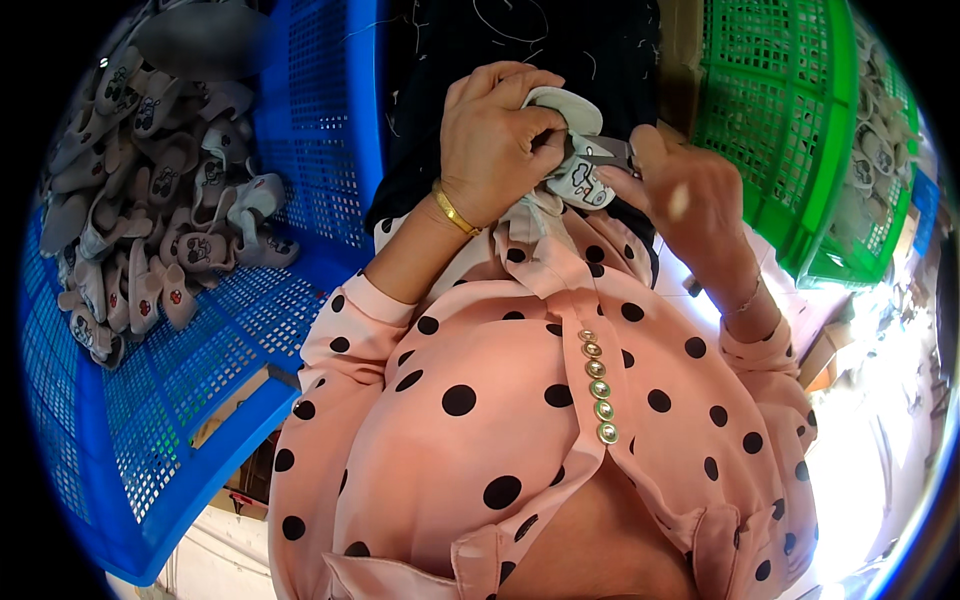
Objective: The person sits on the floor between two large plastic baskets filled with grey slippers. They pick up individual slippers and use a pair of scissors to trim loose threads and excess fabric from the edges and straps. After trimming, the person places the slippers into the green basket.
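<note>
Over my lap, my left hand (498, 140) grips a small white slipper (580, 190) with an embroidered picture on its upper. Its pale sole end (565, 108) sticks up beside my fingers. Closed around small metal thread snips (612, 153) is my right hand (690, 190). The snips' blades point left and lie across the slipper, close to my left fingertips. Whether the blades touch a thread is too small to tell. My palms and part of the slipper are hidden.
To the left stands a blue plastic basket (205, 345) with a heap of similar slippers (150, 200). A green basket (765, 110) on the right holds more pale slippers (880, 150). Loose thread ends (515, 30) lie on the dark cloth over my lap.
</note>
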Available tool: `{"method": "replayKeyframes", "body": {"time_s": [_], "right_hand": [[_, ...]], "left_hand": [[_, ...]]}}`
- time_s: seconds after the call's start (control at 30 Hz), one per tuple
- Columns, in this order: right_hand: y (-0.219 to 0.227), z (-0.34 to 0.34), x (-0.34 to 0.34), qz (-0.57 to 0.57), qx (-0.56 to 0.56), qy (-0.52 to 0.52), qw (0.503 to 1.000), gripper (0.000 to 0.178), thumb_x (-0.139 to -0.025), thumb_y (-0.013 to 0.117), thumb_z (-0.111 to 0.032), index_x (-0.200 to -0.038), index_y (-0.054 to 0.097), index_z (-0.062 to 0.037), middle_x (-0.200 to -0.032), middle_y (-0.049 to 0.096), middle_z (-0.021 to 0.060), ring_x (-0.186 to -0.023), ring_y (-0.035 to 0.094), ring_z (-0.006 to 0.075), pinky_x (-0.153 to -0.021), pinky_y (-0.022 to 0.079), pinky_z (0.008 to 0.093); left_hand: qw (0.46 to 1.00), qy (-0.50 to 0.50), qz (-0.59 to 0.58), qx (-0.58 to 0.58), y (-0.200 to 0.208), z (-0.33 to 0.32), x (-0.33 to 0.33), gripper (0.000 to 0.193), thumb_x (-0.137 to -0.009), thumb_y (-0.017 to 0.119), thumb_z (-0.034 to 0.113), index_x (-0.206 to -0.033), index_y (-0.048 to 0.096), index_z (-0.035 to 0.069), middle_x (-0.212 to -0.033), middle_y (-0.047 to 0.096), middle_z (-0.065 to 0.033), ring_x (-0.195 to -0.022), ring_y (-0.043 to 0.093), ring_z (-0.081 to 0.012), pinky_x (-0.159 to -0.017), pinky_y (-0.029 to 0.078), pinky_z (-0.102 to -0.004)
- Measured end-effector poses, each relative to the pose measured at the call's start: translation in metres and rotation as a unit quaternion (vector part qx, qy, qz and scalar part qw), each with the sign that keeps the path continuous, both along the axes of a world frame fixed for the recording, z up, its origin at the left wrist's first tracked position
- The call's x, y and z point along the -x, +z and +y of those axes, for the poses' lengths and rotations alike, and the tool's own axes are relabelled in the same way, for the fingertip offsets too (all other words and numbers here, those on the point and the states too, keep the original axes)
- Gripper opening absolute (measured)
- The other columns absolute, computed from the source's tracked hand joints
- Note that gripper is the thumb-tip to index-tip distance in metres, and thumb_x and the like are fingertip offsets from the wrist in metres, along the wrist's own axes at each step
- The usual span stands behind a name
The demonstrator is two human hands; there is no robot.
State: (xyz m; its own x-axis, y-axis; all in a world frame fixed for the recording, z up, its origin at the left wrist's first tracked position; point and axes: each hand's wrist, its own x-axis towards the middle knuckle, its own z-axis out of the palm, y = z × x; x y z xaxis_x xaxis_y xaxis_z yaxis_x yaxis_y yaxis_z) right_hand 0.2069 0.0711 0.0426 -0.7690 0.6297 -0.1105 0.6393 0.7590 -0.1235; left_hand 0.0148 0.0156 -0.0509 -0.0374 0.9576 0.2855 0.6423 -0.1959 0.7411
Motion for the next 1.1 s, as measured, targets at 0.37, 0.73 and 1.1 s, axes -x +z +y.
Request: {"method": "replayKeyframes", "body": {"time_s": [0.37, 0.73, 1.1], "right_hand": [[0.007, 0.010, 0.036, -0.172, 0.011, 0.044, 0.984, 0.032, -0.090, 0.064, -0.033, -0.075, 0.057, -0.0060, -0.052, 0.057, 0.0071, -0.049, 0.062, 0.0215, -0.045, 0.043, 0.0317], [0.010, 0.009, 0.053, -0.259, 0.033, 0.059, 0.963, 0.018, -0.061, 0.079, -0.012, -0.073, 0.065, -0.0084, -0.061, 0.060, 0.0043, -0.059, 0.066, 0.0201, -0.050, 0.043, 0.0291], [-0.006, 0.021, 0.045, -0.185, 0.044, 0.090, 0.978, 0.004, -0.071, 0.071, -0.014, -0.069, 0.069, -0.0114, -0.062, 0.062, 0.0089, -0.061, 0.066, 0.0252, -0.051, 0.048, 0.0336]], "left_hand": [[1.000, 0.005, 0.003, 0.004, 0.001, -0.004, 0.002, 0.010, -0.069, 0.073, 0.015, -0.077, 0.075, 0.010, -0.113, 0.068, 0.0031, -0.110, 0.057, -0.0209, -0.091, 0.040, -0.0368], [1.000, 0.010, 0.005, -0.004, 0.002, -0.003, 0.001, 0.008, -0.068, 0.073, 0.014, -0.076, 0.074, 0.010, -0.112, 0.069, 0.0034, -0.109, 0.057, -0.0207, -0.089, 0.041, -0.0365], [1.000, -0.001, -0.009, -0.001, 0.003, -0.002, 0.006, 0.008, -0.071, 0.072, 0.014, -0.077, 0.073, 0.009, -0.110, 0.070, 0.0011, -0.108, 0.058, -0.0218, -0.090, 0.043, -0.0367]]}}
